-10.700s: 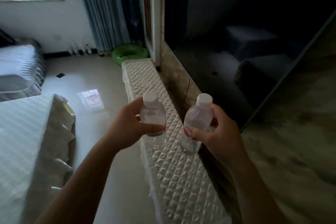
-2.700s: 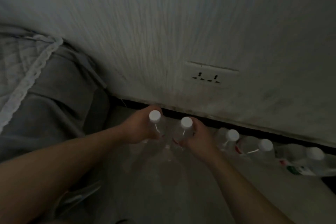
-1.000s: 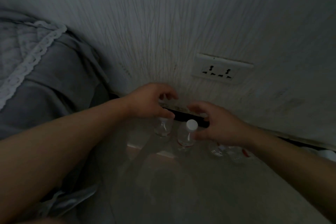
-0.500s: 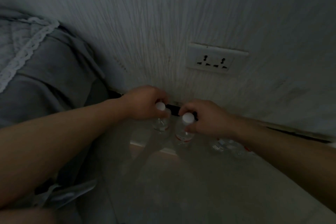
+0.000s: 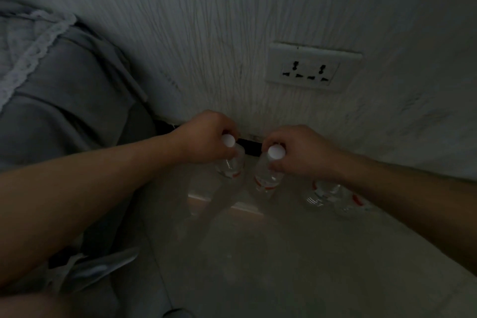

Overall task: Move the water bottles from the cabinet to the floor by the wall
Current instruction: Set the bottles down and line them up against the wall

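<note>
Down low, head view: dim corner where the floor [image 5: 258,253] meets the wall [image 5: 232,20].
Left hand [image 5: 204,138]: closed around the neck of the left bottle [image 5: 231,164], just under its white cap.
Right hand [image 5: 299,153]: gripping the right bottle [image 5: 267,175] at the neck in the same way.
Bottles: both upright, side by side, close to the black baseboard [image 5: 249,147]; whether their bases touch the floor cannot be told.
Other bottles [image 5: 322,195]: on the floor beside the wall, partly hidden under the right forearm.
Socket [image 5: 313,70]: on the wall above the hands.
Grey bedding [image 5: 64,100]: to the left.
</note>
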{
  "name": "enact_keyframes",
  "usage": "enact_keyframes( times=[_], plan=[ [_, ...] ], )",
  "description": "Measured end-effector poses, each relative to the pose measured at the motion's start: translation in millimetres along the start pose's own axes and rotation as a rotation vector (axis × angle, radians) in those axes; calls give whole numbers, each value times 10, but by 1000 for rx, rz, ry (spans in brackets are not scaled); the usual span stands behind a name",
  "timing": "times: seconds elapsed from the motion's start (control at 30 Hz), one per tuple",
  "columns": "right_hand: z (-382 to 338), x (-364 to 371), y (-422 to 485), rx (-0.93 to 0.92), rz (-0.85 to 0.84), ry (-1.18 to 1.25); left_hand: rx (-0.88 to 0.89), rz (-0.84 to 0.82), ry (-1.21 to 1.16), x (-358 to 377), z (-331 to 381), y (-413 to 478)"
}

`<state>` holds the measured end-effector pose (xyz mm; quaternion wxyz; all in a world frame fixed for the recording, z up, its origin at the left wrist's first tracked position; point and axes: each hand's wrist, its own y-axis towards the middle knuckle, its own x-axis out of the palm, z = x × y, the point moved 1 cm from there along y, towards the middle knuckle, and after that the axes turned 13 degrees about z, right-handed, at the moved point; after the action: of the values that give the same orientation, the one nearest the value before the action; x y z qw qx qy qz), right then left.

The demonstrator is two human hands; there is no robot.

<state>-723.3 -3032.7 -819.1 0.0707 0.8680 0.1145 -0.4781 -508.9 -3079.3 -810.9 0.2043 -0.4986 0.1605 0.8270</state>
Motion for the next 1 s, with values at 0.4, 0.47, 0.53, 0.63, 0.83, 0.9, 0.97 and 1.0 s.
enact_keyframes(
  times=[0.4,0.47,0.53,0.63,0.83,0.9,0.97,1.0],
  plan=[
    [48,-112,81,68,26,50,62,-64,-86,-129,-16,98],
    [46,-120,103,75,32,70,80,-77,-89,-128,-21,99],
    [52,-101,117,67,37,78,91,-103,-75,-121,-19,95],
    [68,-52,130,56,40,89,114,-136,-65,-95,-11,87],
    [92,-13,144,33,64,100,93,-107,-113,-4,20,72],
    [103,-1,137,42,70,110,48,-31,-136,41,56,49],
    [105,9,129,38,79,117,33,72,-129,95,102,19],
    [106,15,126,29,85,118,28,111,-118,127,114,3]
  ],
)
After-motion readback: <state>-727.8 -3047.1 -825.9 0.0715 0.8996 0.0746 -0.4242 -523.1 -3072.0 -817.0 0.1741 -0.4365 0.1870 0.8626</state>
